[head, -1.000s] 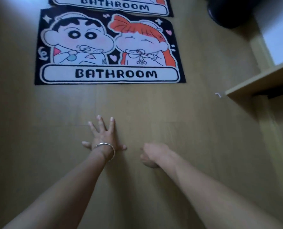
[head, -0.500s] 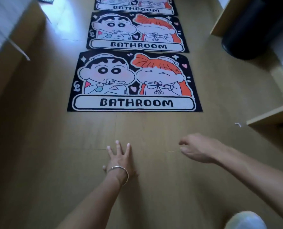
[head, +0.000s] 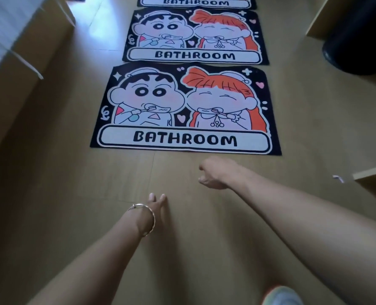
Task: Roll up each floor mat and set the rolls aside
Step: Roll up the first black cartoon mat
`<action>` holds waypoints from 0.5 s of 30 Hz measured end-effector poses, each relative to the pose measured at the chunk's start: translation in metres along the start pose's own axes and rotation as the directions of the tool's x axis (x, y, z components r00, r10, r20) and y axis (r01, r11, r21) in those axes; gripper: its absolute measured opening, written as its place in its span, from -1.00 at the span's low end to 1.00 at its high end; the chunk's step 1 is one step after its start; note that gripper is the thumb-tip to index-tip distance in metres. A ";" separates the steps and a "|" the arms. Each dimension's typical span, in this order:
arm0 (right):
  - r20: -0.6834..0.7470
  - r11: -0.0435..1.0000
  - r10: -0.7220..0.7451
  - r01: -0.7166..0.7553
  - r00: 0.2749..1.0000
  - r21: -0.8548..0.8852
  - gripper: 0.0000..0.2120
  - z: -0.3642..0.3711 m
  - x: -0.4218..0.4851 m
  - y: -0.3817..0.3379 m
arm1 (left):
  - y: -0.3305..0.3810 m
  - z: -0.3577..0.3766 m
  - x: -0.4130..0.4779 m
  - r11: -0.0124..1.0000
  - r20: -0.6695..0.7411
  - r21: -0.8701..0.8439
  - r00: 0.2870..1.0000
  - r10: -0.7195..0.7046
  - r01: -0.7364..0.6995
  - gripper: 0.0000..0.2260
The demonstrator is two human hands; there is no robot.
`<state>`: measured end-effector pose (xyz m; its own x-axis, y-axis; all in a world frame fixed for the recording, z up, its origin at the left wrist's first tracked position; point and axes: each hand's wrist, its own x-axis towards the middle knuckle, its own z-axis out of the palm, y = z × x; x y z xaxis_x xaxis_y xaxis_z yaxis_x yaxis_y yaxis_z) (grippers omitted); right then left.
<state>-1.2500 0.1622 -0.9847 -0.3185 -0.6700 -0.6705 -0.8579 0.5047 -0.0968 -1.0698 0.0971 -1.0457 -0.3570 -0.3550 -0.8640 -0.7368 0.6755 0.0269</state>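
Black nearest mat [head: 186, 111] just beyond right hand [head: 217, 172] (left hand [head: 157, 204] farther back)

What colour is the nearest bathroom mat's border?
Black; the nearest cartoon-printed floor mat shows it in the head view.

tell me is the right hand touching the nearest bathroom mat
Apart. The head view shows a strip of bare floor between the right hand and the nearest mat's front edge.
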 end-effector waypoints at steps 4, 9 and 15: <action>-0.078 0.988 -0.116 0.107 0.990 -0.111 -0.69 -0.012 0.046 -0.006 | 0.004 0.003 0.004 1.000 0.018 -0.007 0.999 -0.028 0.028 -0.26; -0.149 0.984 -0.157 0.141 0.976 -0.111 -0.36 -0.022 0.103 -0.025 | 0.012 -0.023 0.020 0.990 0.074 -0.073 0.991 -0.116 0.121 -0.27; 0.002 1.000 -0.003 0.003 1.000 -0.018 0.02 -0.016 0.139 -0.026 | 0.017 -0.071 0.026 0.985 0.046 -0.083 0.988 -0.150 0.153 -0.25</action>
<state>-1.2779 0.0470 -1.0640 -0.3150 -0.6709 -0.6713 -0.8660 0.4927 -0.0860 -1.1325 0.0540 -1.0320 -0.2159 -0.4225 -0.8803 -0.8281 0.5569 -0.0642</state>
